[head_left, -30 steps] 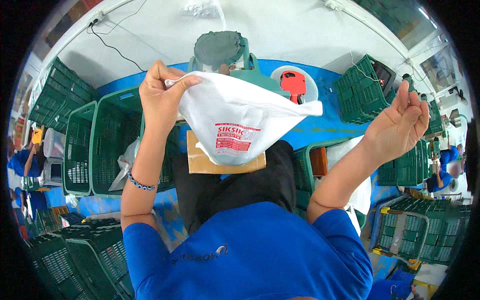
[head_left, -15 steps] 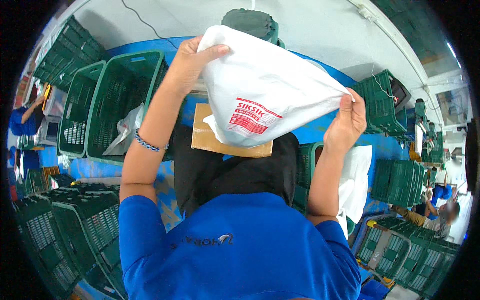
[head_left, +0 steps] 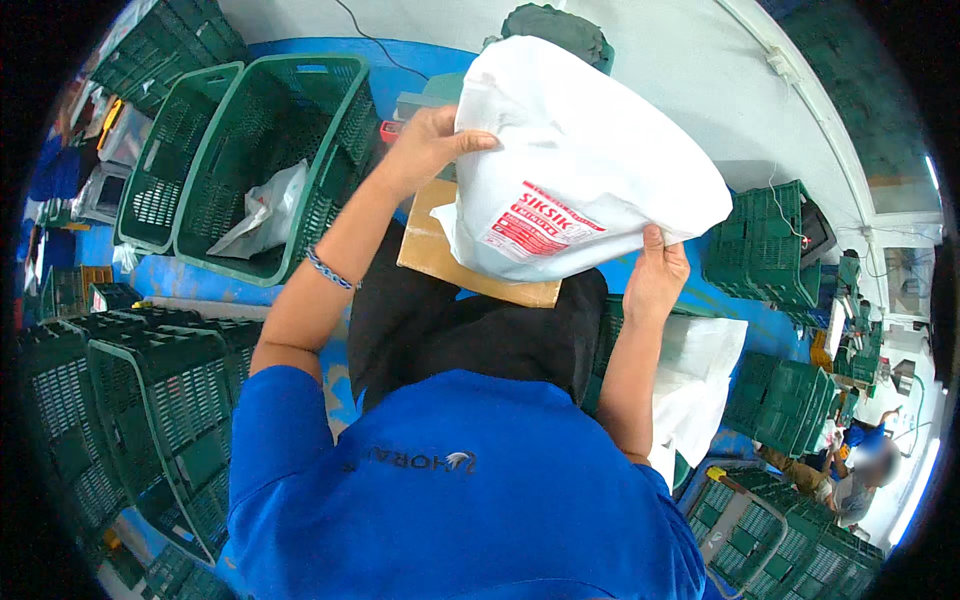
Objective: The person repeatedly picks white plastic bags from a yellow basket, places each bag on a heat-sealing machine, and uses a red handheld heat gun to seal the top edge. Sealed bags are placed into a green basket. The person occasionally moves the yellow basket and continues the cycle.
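Note:
A white plastic bag (head_left: 600, 130) with a red printed patch spreads out in front of me, held up by both hands. My left hand (head_left: 435, 148) pinches its left edge, thumb laid on the near face. At the lower right edge, my right hand (head_left: 656, 278) grips the bag between thumb and fingers. The bag's lower part rests over or just above a brown cardboard box (head_left: 420, 245) at my knees, and hides most of it. What the bag holds, if anything, cannot be seen.
Left of me stands a green crate (head_left: 340, 150) with a crumpled white bag (head_left: 265, 210) inside. More white bags (head_left: 700, 370) lie by my right arm. Stacked green crates (head_left: 160, 400) fill the lower left, others (head_left: 765, 245) the right. A co-worker (head_left: 870, 470) is at far right.
My right hand has come in leftward and down, and the bag's right side has gone from a taut point to a full, rounded edge. The surroundings have shifted in view.

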